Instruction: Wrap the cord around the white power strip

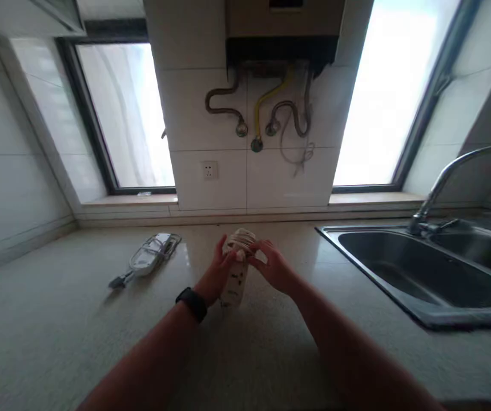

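Observation:
Between my hands is a white power strip (233,285) with its white cord (242,235) wound in a bundle at the far end. My left hand (220,264) is closed around the strip and its cord from the left side. The fingertips of my right hand (271,264) pinch at the cord bundle from the right. The strip's socket face is turned up toward me, and its near end points back along the counter. What exactly lies between my right fingertips is too small to make out. A black watch sits on my left wrist.
To the left on the pale counter (78,319) lies another white power strip (149,255), a grey cord wrapped about it and its plug toward me. A steel double sink (382,297) with a curved faucet (438,182) is at right. A wall socket (209,170) is behind.

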A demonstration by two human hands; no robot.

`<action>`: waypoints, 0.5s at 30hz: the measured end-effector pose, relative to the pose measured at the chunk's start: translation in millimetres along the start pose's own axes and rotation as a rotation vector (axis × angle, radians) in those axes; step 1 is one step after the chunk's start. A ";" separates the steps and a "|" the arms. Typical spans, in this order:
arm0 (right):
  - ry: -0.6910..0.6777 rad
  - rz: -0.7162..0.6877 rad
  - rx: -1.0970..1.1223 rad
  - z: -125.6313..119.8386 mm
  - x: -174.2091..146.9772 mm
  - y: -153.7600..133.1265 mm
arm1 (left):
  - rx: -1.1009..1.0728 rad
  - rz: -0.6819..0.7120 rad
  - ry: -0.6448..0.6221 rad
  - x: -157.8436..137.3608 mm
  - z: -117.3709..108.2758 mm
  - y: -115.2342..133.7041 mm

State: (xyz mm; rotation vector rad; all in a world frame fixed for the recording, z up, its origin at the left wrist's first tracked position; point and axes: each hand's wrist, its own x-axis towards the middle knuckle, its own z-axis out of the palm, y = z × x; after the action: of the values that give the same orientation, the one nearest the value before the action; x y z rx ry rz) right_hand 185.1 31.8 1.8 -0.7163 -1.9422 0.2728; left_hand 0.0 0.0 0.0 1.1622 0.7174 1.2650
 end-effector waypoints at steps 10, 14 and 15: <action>0.114 0.141 0.075 6.2 3.1 -9.2 | 0.117 0.049 -0.085 1.8 0.1 -7.2; 0.093 0.138 0.066 6.5 2.3 -11.9 | 0.104 0.057 -0.092 3.9 0.1 -8.2; 0.088 0.132 0.068 6.0 2.2 -12.2 | 0.105 0.057 -0.087 4.4 -0.1 -8.3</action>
State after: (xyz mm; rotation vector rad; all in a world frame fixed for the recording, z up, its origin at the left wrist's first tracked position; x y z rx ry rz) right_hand 174.7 24.1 6.5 -0.8001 -1.7969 0.3808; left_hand 3.7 5.0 -7.0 1.3233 0.6967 1.2280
